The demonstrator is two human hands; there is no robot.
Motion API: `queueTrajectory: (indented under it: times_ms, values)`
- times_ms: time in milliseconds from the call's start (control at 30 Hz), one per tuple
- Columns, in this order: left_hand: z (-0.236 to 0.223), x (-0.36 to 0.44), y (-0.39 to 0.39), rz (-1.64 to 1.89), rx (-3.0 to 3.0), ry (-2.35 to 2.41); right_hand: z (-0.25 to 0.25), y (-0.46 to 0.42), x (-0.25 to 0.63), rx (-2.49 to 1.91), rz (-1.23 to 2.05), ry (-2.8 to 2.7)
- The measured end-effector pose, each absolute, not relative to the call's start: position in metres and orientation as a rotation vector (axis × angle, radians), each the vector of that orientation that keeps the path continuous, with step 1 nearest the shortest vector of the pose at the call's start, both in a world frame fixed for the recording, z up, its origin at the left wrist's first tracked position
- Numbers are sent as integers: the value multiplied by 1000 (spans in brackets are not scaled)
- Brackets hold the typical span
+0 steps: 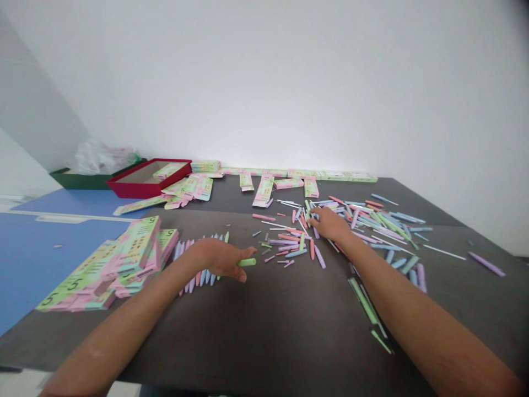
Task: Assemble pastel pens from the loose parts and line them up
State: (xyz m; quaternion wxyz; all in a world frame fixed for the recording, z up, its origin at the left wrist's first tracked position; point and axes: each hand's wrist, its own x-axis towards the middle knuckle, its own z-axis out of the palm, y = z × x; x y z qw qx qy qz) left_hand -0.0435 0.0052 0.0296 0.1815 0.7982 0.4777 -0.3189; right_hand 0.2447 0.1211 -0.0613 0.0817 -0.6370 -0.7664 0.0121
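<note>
- The left hand (221, 258) is gripping a green tube (248, 262) beside the pen row (192, 284).
- Right of the row, the right hand (330, 224) is touching scattered pen parts (308, 214); its grip is not showing clearly.
- Boxes (136, 245) are lying left of the row.

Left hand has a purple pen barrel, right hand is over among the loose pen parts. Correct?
Not quite. The head view shows the pen barrel in the left hand is light green, not purple; the right hand is indeed among the loose pen parts.
</note>
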Motion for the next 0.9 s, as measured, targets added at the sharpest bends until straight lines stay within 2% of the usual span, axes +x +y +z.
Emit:
queueTrajectory:
  times_ms: [167, 467, 700, 900]
  values:
    - [27, -45, 5, -920, 2283, 1327, -69, 109, 233, -1788, -47, -2493]
    - [21, -45, 2, -936, 2338, 1297, -67, 71, 263, -1553, 74, -2543]
    - [17, -42, 3, -965, 2324, 1283, -75, 88, 350, -1975, -33, -2165]
    - [14, -42, 7, -971, 2298, 1267, -94, 85, 396, -1883, 106, -2234]
